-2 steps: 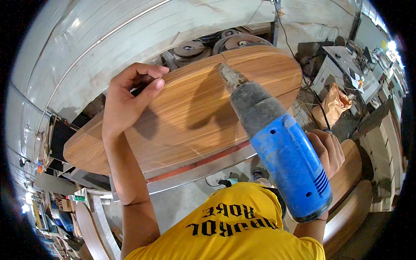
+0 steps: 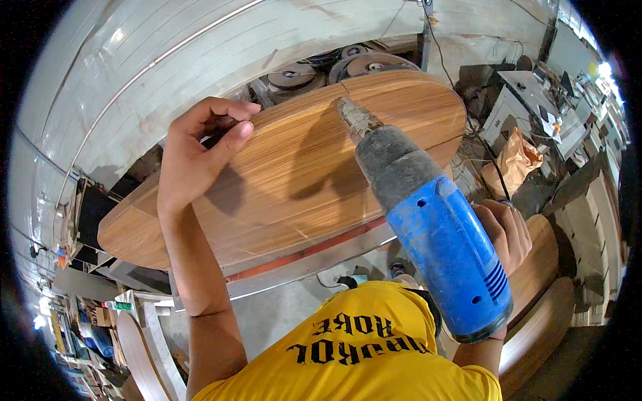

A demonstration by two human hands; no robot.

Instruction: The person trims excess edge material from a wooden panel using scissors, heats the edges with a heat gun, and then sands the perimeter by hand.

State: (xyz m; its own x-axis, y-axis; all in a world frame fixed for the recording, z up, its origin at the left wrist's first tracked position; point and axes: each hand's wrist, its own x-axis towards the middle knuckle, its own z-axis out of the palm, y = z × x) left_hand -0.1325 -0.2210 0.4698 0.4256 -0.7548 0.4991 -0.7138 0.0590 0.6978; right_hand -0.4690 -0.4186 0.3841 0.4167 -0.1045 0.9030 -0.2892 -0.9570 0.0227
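A blue heat gun (image 2: pixel 448 240) with a dusty black collar and a crusted metal nozzle slants over a long oval wood-grain board (image 2: pixel 281 194). Its nozzle points away from me toward the board's far edge. My right hand (image 2: pixel 505 234) is wrapped round its handle, which is mostly hidden behind the blue body. My left hand (image 2: pixel 197 147) is by the board's far left edge, fingers curled and the thumb a small gap from the fingertips. Nothing shows in that gap. The hand's shadow falls on the board.
A black cord (image 2: pixel 491 157) runs from the gun up past the board's right end. Round wheel-like discs (image 2: pixel 294 77) lie behind the board. A brown paper bag (image 2: pixel 513 164) and a grey cabinet (image 2: pixel 515 107) stand at right. More curved wooden boards (image 2: pixel 542 321) lie at lower right.
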